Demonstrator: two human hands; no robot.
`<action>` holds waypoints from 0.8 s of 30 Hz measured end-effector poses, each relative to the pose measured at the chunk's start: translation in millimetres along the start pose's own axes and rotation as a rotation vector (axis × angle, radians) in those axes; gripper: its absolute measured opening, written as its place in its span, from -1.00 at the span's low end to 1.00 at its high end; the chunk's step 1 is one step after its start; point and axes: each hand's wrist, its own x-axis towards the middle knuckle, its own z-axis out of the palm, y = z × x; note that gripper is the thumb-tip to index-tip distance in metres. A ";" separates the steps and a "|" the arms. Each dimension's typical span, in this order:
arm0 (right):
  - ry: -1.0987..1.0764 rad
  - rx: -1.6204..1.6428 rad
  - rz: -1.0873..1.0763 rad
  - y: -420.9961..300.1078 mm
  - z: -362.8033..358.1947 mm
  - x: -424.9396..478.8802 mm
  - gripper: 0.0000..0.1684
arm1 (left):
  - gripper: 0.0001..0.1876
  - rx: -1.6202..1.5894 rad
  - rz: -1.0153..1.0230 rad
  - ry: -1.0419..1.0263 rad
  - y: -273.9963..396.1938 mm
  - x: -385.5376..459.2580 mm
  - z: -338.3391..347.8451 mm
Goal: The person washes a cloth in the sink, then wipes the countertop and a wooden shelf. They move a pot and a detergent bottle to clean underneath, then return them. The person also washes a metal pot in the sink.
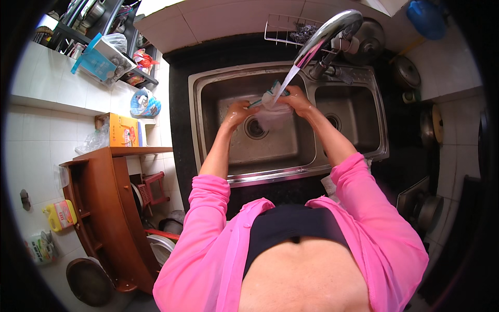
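Observation:
Both my hands are over the left basin of a double steel sink point(273, 154). Between them hangs a wet, whitish translucent cloth or mesh piece point(275, 115) with green edging. My left hand point(239, 112) grips its green-edged left side, and my right hand point(298, 100) grips its right side. Water runs from the curved chrome faucet point(321, 37) onto the piece. Below it the round drain point(255, 128) is partly covered. What exactly the piece is, I cannot tell.
A wire rack point(280, 29) with a steel scourer point(304, 33) is behind the sink. Pot lids point(406, 71) lie at the right. A wooden cabinet point(93, 195) stands at the left, with an orange box point(124, 130) on top.

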 end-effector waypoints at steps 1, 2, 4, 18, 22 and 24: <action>0.035 -0.015 0.007 4.3 -4.9 -0.8 -0.73 | -0.64 -0.054 0.037 0.076 2.5 -4.7 -1.8; 0.096 0.058 0.036 10.5 -11.3 -8.5 -0.78 | -0.66 -0.135 0.130 0.052 6.2 -7.3 -3.8; 0.165 0.260 -0.004 13.4 -20.6 -15.7 -0.77 | -0.65 -0.358 -0.021 0.067 -2.5 -8.7 -18.8; 0.149 -0.068 0.041 5.1 28.1 9.9 -0.51 | -0.66 -0.293 0.166 0.098 34.1 15.4 21.9; 0.105 0.130 0.218 14.2 27.0 13.1 -0.39 | -0.37 -0.762 -0.407 0.219 1.7 1.8 54.8; 0.098 0.279 0.224 13.2 59.2 -9.0 -0.48 | -0.35 -1.138 -0.403 -0.048 -10.9 -4.1 70.9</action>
